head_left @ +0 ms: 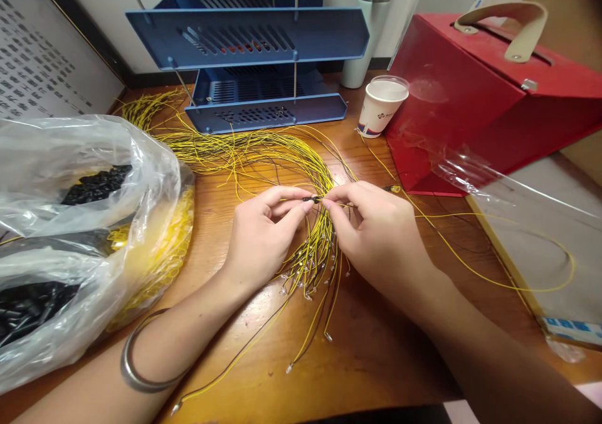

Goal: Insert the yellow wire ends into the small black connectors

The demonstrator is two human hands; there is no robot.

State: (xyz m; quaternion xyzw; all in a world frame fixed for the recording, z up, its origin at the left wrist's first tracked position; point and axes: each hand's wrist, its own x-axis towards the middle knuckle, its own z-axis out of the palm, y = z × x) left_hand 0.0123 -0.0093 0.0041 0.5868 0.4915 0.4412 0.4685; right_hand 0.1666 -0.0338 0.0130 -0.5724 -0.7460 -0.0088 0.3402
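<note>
Above a bundle of yellow and black wires [324,176], my two hands meet with fingertips almost touching. A small black sleeve-like piece [309,199] is pinched between the thumb and forefinger of my left hand [263,233]. My right hand [376,223] pinches a thin wire right beside that piece; its tip is hidden by the fingers. Below the hands, the bundle fans out into many ends with small shiny metal terminals [308,295]. A yellow piece [394,189] on a wire shows just past my right hand.
Clear plastic bags [155,154] with black and yellow small parts stand at the left. Behind the wires is a blue two-tier tray rack [249,41]. A paper cup [382,107], a pale bottle [360,47] and a red box [451,110] with a strap handle stand at the back right.
</note>
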